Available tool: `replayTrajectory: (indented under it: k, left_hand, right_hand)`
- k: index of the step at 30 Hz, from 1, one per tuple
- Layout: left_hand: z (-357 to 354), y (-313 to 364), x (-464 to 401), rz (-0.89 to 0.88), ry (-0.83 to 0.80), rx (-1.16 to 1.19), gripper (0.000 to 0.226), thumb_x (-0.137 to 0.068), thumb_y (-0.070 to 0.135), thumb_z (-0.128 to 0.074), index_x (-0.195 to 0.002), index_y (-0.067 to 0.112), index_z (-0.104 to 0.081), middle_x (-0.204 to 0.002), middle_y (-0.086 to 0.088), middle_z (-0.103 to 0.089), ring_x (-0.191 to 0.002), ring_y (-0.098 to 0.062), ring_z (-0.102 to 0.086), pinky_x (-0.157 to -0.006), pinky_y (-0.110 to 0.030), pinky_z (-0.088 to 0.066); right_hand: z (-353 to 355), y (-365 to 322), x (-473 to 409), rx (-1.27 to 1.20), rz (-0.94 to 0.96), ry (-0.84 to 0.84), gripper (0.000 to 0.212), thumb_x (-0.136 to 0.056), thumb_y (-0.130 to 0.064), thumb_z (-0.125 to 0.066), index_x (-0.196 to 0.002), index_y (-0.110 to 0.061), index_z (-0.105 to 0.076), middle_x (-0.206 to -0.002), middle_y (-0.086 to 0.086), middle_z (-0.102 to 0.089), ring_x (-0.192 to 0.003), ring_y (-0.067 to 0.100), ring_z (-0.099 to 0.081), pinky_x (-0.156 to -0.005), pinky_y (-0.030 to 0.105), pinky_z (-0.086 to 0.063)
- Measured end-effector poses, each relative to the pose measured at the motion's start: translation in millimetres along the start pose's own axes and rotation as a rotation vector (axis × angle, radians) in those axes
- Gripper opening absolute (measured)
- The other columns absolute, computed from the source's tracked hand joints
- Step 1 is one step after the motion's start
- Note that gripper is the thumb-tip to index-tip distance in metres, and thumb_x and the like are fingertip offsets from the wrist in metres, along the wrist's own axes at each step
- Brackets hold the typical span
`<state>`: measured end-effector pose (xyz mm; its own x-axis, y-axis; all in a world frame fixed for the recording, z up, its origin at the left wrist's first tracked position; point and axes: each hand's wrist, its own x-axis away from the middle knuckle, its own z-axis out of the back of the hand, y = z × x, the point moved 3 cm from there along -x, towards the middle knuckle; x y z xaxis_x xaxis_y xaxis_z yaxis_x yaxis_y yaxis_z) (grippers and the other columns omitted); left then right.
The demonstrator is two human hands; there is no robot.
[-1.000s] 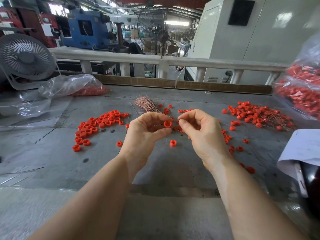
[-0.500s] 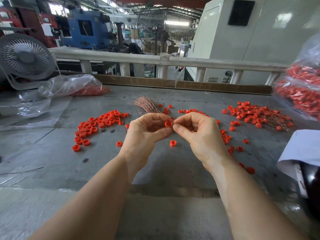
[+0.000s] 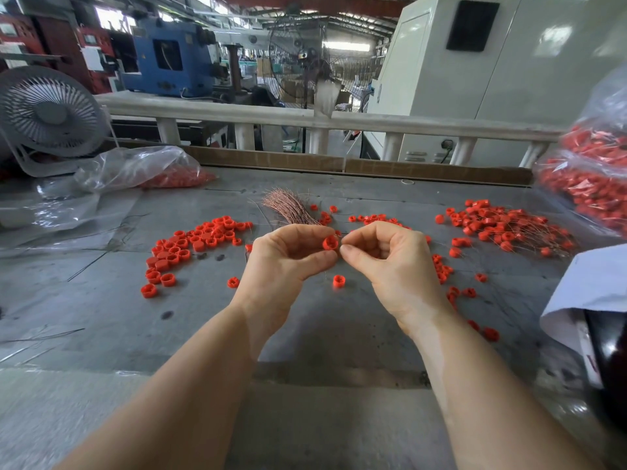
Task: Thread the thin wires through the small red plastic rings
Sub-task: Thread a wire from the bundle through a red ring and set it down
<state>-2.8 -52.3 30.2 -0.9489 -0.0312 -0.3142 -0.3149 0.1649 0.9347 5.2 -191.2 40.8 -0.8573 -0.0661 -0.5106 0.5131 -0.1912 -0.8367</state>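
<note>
Grey and scuffed, your workbench [image 3: 169, 334] sits in a factory hall, with a white railing [image 3: 210, 110] across its far edge and a desk fan [image 3: 51, 113] at ten o'clock. You have laid the stock out in a sensible arc: loose rings [image 3: 190, 247] at nine o'clock from your hands, the bundle of thin wires [image 3: 288, 206] at twelve o'clock, and a pile of rings already wired [image 3: 502, 227] at two o'clock, probably so each piece travels left to right without crossing itself. Bags of red parts lie at the far left [image 3: 149, 171] and right edge [image 3: 590, 178].

You hold the work lifted above the bench and centred under your gaze, likely because the hole is too small to find otherwise. Your left hand [image 3: 285, 262] curls round a single red ring [image 3: 330, 243], pinching it between thumb and fingertips with its opening turned toward you. Your right hand [image 3: 390, 256] meets it from three o'clock, thumb and forefinger closed tight together at the ring's edge, the other fingers loosely curled. That pinch presumably grips a wire, though the strand is too fine to make out. One stray ring [image 3: 338, 280] lies on the bench just below your hands.
</note>
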Motion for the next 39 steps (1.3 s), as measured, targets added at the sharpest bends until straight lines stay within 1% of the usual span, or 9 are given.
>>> replayTrajectory:
  k: [4, 15, 20, 22, 25, 31, 35, 37, 39]
  left_hand:
    - [-0.4, -0.1, 0.8, -0.008, -0.008, -0.008, 0.030, -0.072, -0.014, -0.066, -0.079, 0.015, -0.069, -0.074, 0.003, -0.072, -0.072, -0.007, -0.068, -0.067, -0.016, -0.053]
    - [-0.4, -0.2, 1.1, 0.001, 0.005, -0.007, 0.029, -0.071, -0.012, -0.068, -0.079, 0.015, -0.070, -0.074, 0.001, -0.073, -0.070, -0.008, -0.068, -0.067, -0.016, -0.052]
    - [0.3, 1.1, 2.0, 0.005, 0.005, 0.000, 0.029, -0.070, -0.010, -0.069, -0.077, 0.018, -0.071, -0.074, 0.001, -0.073, -0.071, -0.009, -0.068, -0.067, -0.017, -0.053]
    - [0.6, 1.4, 2.2, 0.015, 0.012, 0.009, 0.028, -0.069, -0.009, -0.069, -0.077, 0.018, -0.071, -0.074, 0.000, -0.073, -0.071, -0.009, -0.068, -0.067, -0.017, -0.053]
    - [0.9, 1.4, 2.0, 0.029, 0.020, 0.006, 0.026, -0.069, -0.008, -0.069, -0.080, 0.016, -0.071, -0.075, 0.000, -0.073, -0.073, -0.010, -0.069, -0.069, -0.019, -0.054]
    - [0.4, 1.2, 1.4, 0.054, 0.053, 0.038, 0.026, -0.070, -0.010, -0.068, -0.081, 0.014, -0.071, -0.075, -0.001, -0.073, -0.074, -0.012, -0.068, -0.074, -0.022, -0.056]
    - [-1.4, 0.7, 0.8, 0.105, 0.033, 0.138, 0.023, -0.071, -0.006, -0.066, -0.079, 0.015, -0.073, -0.077, -0.004, -0.073, -0.074, -0.012, -0.069, -0.069, -0.018, -0.055]
    - [-2.7, 0.4, -0.1, 0.141, 0.021, 0.216, 0.020, -0.073, -0.004, -0.064, -0.080, 0.012, -0.073, -0.079, -0.006, -0.073, -0.076, -0.014, -0.070, -0.069, -0.018, -0.054]
    - [-3.3, -0.7, -0.6, 0.165, 0.022, 0.263, 0.021, -0.077, -0.008, -0.059, -0.082, 0.008, -0.072, -0.079, -0.008, -0.073, -0.077, -0.014, -0.070, -0.070, -0.018, -0.054]
  right_hand:
    - [-0.8, -3.8, 2.0, -0.035, 0.009, -0.024, 0.023, -0.077, -0.001, -0.071, -0.069, -0.023, -0.067, -0.064, -0.010, -0.067, -0.059, -0.003, -0.060, -0.049, 0.008, -0.045]
    - [-0.2, -8.0, 3.3, -0.025, 0.010, -0.033, 0.019, -0.077, 0.002, -0.071, -0.071, -0.017, -0.068, -0.060, -0.009, -0.065, -0.057, -0.002, -0.060, -0.049, 0.009, -0.045]
    - [-0.6, -10.7, 4.5, 0.003, 0.031, -0.054, 0.018, -0.079, 0.002, -0.069, -0.073, -0.015, -0.069, -0.065, -0.006, -0.065, -0.058, -0.005, -0.059, -0.049, 0.006, -0.043]
    - [-1.2, -12.5, 5.1, 0.031, 0.047, -0.060, 0.021, -0.080, 0.002, -0.068, -0.074, -0.018, -0.068, -0.068, -0.004, -0.066, -0.058, -0.006, -0.058, -0.049, 0.005, -0.042]
    - [-2.3, -14.3, 5.4, 0.059, 0.060, -0.060, 0.026, -0.080, 0.002, -0.067, -0.073, -0.023, -0.067, -0.070, -0.005, -0.065, -0.058, -0.007, -0.058, -0.049, 0.003, -0.041]
    - [-2.3, -15.8, 5.7, 0.131, 0.073, -0.049, 0.029, -0.082, 0.001, -0.065, -0.075, -0.027, -0.067, -0.073, -0.004, -0.067, -0.062, -0.007, -0.057, -0.049, 0.000, -0.038]
    - [-1.6, -14.6, 5.4, 0.134, 0.067, -0.033, 0.023, -0.081, 0.003, -0.065, -0.076, -0.020, -0.067, -0.070, -0.007, -0.064, -0.060, -0.008, -0.057, -0.048, 0.001, -0.038]
    - [-0.7, -13.4, 5.3, 0.116, 0.058, -0.023, 0.021, -0.081, 0.003, -0.065, -0.076, -0.017, -0.068, -0.070, -0.006, -0.064, -0.060, -0.007, -0.057, -0.048, 0.002, -0.040]
    - [-0.4, -12.6, 5.3, 0.112, 0.053, -0.015, 0.018, -0.081, 0.003, -0.066, -0.076, -0.015, -0.068, -0.070, -0.004, -0.064, -0.060, -0.006, -0.057, -0.048, 0.003, -0.040]
